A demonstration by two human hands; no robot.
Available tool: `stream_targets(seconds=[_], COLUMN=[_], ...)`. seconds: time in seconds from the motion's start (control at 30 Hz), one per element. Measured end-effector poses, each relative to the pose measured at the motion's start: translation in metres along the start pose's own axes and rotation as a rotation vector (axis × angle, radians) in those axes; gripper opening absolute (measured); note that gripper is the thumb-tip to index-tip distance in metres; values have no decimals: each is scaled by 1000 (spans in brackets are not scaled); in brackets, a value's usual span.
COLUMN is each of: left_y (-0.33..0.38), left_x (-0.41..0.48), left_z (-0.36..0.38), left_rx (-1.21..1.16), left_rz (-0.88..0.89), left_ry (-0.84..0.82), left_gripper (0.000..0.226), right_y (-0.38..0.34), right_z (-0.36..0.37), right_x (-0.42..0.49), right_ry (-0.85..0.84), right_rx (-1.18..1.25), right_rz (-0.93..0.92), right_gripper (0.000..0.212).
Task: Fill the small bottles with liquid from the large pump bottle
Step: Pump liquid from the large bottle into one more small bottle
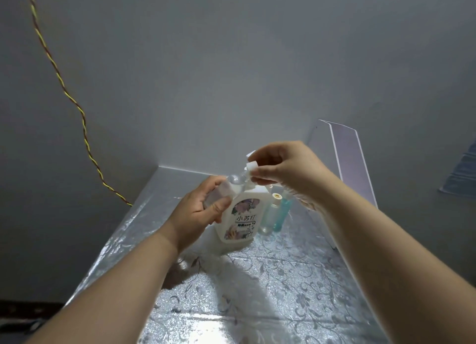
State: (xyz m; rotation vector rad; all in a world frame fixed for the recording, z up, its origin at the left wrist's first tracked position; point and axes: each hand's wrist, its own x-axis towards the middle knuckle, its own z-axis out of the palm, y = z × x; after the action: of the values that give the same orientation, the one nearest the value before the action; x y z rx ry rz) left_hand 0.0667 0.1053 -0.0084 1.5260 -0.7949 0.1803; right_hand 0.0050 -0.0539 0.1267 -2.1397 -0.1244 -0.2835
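- Left hand (203, 212) grips a small clear bottle (222, 189), tilted, its mouth pointing right at the pump head (251, 166)
- Right hand (286, 168) pinches that pump head atop the big white bottle (240, 221) standing on the table (283, 279)

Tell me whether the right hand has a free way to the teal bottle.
Probably yes: the teal bottle stands uncovered right below the right hand, beside the pump bottle. But that hand pinches the pump head, so it must let go first.
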Motion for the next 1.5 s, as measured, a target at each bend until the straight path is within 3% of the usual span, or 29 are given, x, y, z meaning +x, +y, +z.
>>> stream_targets(seconds=[0.17,0.37,0.5,0.57,0.67,0.77,0.83,0.9,1.03,1.13,1.23,1.4,1.5], left_y=[2,0,-2,-1,0,1,1,1,-2,-3,-4,-1,3], left_x=[-1,0,1,1,2,2,2,2,3,3,3,2,1], left_z=[1,0,-1,-2,-1,-1,-1,-1,-2,-1,-1,0,2], left_rx=[-25,73,93,123,151,139,123,105,162,172,169,158,157], left_rz=[37,37,66,77,90,91,92,86,94,98,91,104,114], left_ry=[-9,-4,12,28,25,34,44,58,55,50,71,28,7], left_gripper=[23,30,33,35,35,26,24,22,25,28,31,33,28], right_y=[-4,-5,-3,-2,-2,-4,-3,-2,-5,-5,-4,-3,-1], right_z=[-5,-7,-2,0,-2,-5,-7,-7,-5,-4,-4,0,2], right_x=[-4,-5,-3,-3,-5,-8,-10,-11,-11,-12,-12,-9,-9], right_ry=[-23,-52,-83,-81,-91,-182,-253,-284,-193,-242,-170,-155,-135], right_rx=[-286,-392,-422,-464,-401,-310,-381,-435,-388,-443,-451,-366,-431], right_rz=[-73,-123,-106,-42,24,-1,18,54,-7,20,-3,-6,-22], right_gripper=[23,27,11,31,45,25,13,21,33,29,32,13,23])
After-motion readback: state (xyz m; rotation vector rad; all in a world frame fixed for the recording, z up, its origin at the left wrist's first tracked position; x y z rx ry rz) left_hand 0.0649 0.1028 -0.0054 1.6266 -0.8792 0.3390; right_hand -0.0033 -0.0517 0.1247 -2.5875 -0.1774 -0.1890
